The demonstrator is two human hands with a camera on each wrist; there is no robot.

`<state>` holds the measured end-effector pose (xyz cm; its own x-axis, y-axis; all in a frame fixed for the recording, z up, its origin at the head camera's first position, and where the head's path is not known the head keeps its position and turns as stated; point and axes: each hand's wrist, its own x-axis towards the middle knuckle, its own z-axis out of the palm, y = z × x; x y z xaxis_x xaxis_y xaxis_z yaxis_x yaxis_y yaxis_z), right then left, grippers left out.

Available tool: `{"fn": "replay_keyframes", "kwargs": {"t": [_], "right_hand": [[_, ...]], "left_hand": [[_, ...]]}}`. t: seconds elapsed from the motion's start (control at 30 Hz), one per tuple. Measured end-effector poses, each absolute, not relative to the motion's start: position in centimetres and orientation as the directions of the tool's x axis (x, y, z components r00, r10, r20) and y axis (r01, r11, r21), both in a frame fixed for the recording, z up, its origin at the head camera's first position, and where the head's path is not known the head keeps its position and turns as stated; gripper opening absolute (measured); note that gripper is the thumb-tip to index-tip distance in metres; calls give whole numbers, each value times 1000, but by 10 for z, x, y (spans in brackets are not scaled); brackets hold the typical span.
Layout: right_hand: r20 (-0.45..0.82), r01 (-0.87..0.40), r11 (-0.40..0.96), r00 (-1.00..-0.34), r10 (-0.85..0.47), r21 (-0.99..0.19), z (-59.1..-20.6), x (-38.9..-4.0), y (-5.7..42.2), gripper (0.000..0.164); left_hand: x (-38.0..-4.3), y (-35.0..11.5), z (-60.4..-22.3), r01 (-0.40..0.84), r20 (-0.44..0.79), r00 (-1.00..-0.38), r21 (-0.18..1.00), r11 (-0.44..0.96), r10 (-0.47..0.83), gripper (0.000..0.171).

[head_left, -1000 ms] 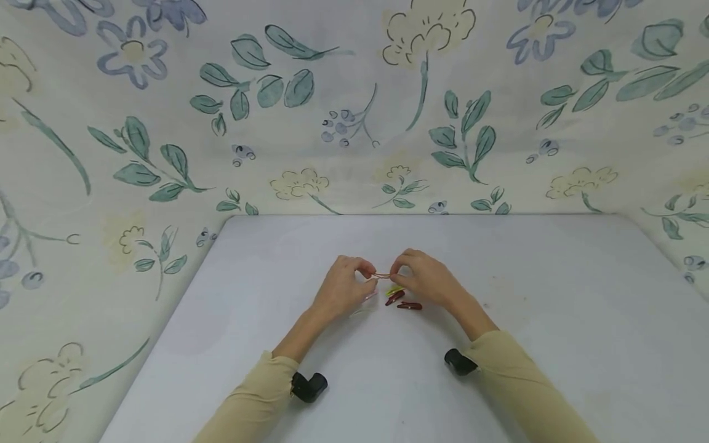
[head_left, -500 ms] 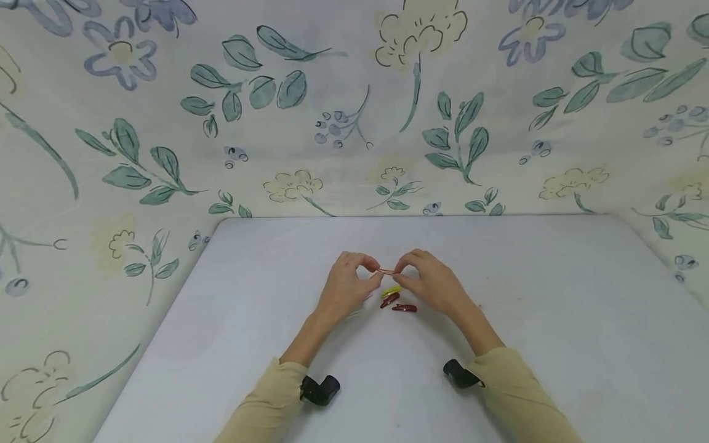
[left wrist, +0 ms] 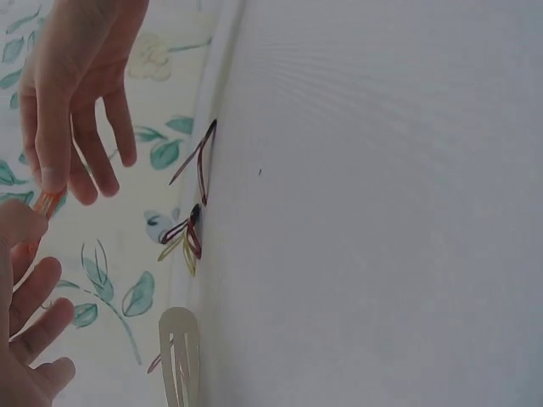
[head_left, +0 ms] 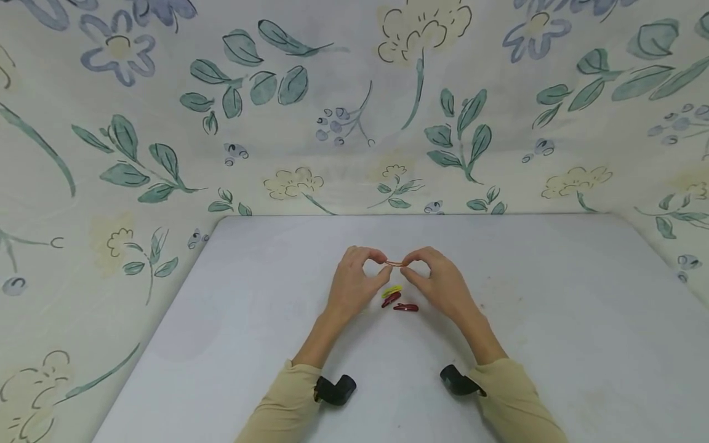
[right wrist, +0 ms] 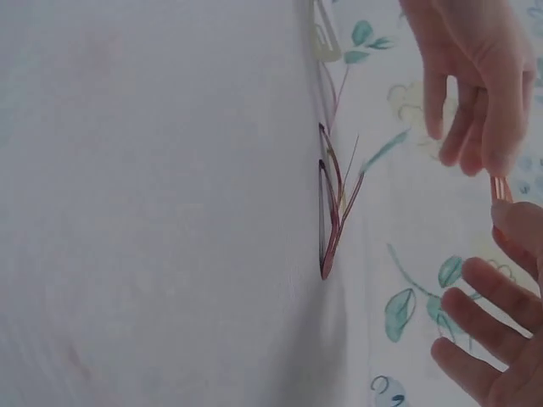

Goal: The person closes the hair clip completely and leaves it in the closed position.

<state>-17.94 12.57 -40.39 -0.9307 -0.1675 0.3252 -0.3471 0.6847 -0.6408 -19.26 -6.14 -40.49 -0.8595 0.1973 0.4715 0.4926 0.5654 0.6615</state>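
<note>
Above the far middle of the table, an orange snap hair clip point(head_left: 394, 264) is stretched between both hands. My left hand point(head_left: 354, 284) pinches one end between thumb and fingertips. My right hand point(head_left: 441, 284) pinches the other end the same way. In the left wrist view the orange clip shows only as a short piece between the fingers. Below the hands lie a yellow snap clip point(head_left: 391, 290), a dark red snap clip point(head_left: 391, 299) touching it, and a second dark red snap clip point(head_left: 407, 307) to their right.
A cream snap clip point(left wrist: 180, 319) stands out large in the left wrist view, a pinkish clip point(left wrist: 154, 365) partly behind it. The white table point(head_left: 554, 320) ends at a floral cloth backdrop point(head_left: 354, 166). Black wrist cameras point(head_left: 335, 390) sit at both cuffs.
Both hands have shifted a little right and farther from me, keeping the orange clip between them. The left hand and forearm now mostly hide the pale clips in the head view.
</note>
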Motion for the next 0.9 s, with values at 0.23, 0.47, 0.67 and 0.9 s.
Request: {"fn": "replay_keyframes", "kwargs": {"t": [0.23, 0.47, 0.67, 0.9], "right_hand": [[391, -358, 660, -914, -105, -661, -405, -177, 122, 21], [439, -335, 641, -899, 3, -690, -410, -177, 112, 16], [469, -325, 657, -882, 50, -680, -411, -177, 110, 16], [484, -325, 658, -872, 69, -680, -410, -175, 112, 15]], "left_hand": [[-194, -55, -406, 494, 509, -850, 685, 536, 133, 14], [-192, -52, -406, 483, 529, -843, 666, 568, 98, 12], [-192, -49, -405, 470, 536, -842, 663, 583, 69, 11], [-190, -43, -405, 473, 558, -828, 637, 609, 59, 11]]}}
